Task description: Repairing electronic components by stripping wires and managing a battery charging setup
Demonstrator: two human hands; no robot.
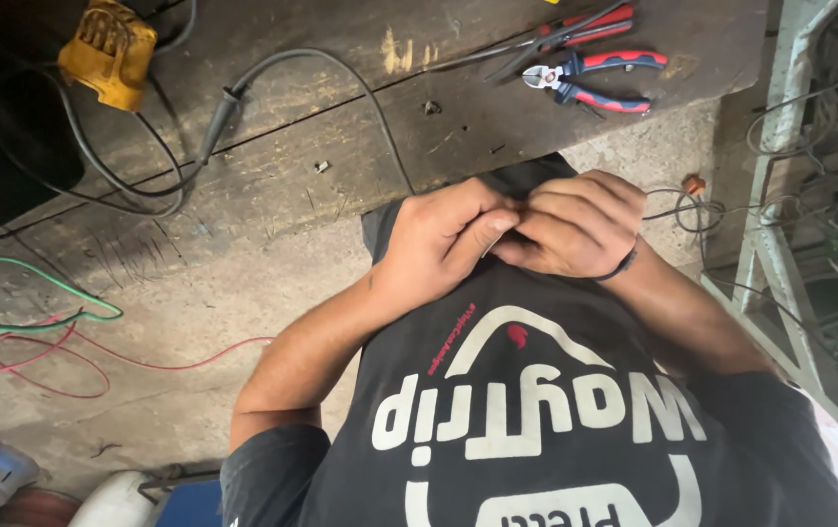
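Camera: sits on my head, the only view.
Facing: steeply down my own chest, over my dark shirt (536, 410).
Nearness: close to my left hand (443, 244) and right hand (575, 224).
Beyond: the wooden workbench (341, 146) edge runs across the top; concrete floor (175, 322) lower left.

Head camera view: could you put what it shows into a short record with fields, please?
Setting: worn wooden workbench above a concrete floor
Left hand: fingers curled, pressed against the right hand in front of the dark shirt
Right hand: fingertips pinching something too small to tell; a dark band at the wrist
On the bench: red-and-blue cutting pliers, a second red-handled tool, a yellow device, a black cable
On the floor: a green wire and red wires
At right: a pale metal frame with tangled wires
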